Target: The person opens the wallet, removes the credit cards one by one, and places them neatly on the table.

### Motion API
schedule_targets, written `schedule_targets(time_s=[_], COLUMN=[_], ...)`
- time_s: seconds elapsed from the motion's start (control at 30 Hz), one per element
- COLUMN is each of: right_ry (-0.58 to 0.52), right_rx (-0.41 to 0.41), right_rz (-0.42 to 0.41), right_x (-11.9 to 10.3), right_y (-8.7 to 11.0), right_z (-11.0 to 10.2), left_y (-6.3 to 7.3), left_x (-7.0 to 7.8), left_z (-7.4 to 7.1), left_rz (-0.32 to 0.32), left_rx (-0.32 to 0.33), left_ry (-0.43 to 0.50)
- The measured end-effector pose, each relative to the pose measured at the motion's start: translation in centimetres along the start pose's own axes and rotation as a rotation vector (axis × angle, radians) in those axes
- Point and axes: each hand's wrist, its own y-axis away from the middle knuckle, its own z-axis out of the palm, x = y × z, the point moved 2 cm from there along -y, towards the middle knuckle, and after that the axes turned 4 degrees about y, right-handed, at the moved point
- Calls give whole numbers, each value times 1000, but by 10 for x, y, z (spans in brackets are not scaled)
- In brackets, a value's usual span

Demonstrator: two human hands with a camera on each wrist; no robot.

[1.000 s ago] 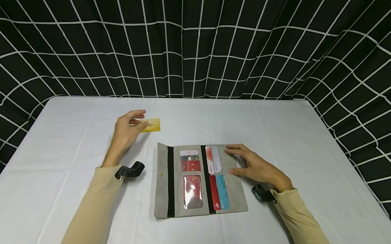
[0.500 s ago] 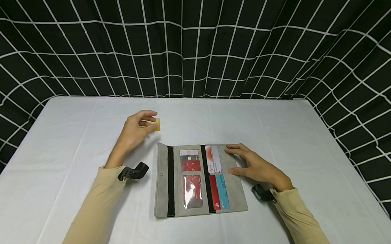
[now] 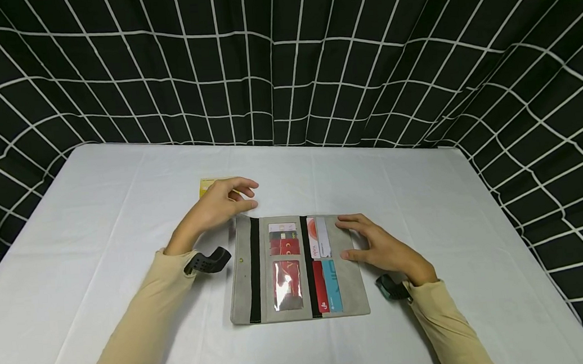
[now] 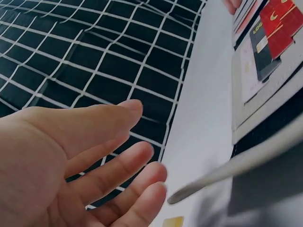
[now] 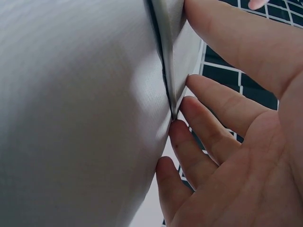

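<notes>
A grey wallet [image 3: 352, 293] lies unfolded on the white table, its left flap slightly raised. My left hand [image 3: 217, 204] is above the wallet's upper left corner, fingers loosely bent and nothing between them, as the left wrist view also shows. Behind that hand a yellow card [image 3: 206, 185] lies on the table, partly covered by it. My right hand [image 3: 385, 249] rests at the wallet's right panel with fingers spread; in the right wrist view its fingertips touch the wallet's edge [image 5: 166, 56].
Red cards [image 3: 287, 286] show through the wallet's middle windows. The right panel's slots hold an orange-and-white card [image 3: 313, 239], a pale card [image 3: 323, 239], a red card [image 3: 320, 287] and a blue card [image 3: 332, 286]. A black gridded curtain [image 3: 263, 65] surrounds the table [image 3: 424, 195].
My left hand has moved right and a little toward the wallet, passing over the yellow card, which stays in place on the table. The right hand has stayed still.
</notes>
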Motion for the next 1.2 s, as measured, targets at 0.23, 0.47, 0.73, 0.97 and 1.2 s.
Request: schedule_targets(time_s=[0.23, 0.47, 0.73, 0.97, 1.2], right_ry=[6, 4, -5, 1, 5], right_rx=[3, 9, 9, 4, 1], right_rz=[-10, -16, -13, -16, -19], right_x=[0, 0, 1, 1, 1], right_y=[1, 1, 1, 0, 0], right_z=[0, -1, -1, -1, -1], left_y=[1, 1, 0, -1, -1], left_x=[8, 9, 7, 2, 0], left_z=[12, 19, 27, 32, 33], left_rz=[34, 40, 58, 72, 70], left_rx=[-95, -163, -251, -314, -318], left_ry=[-47, -55, -75, -82, -141])
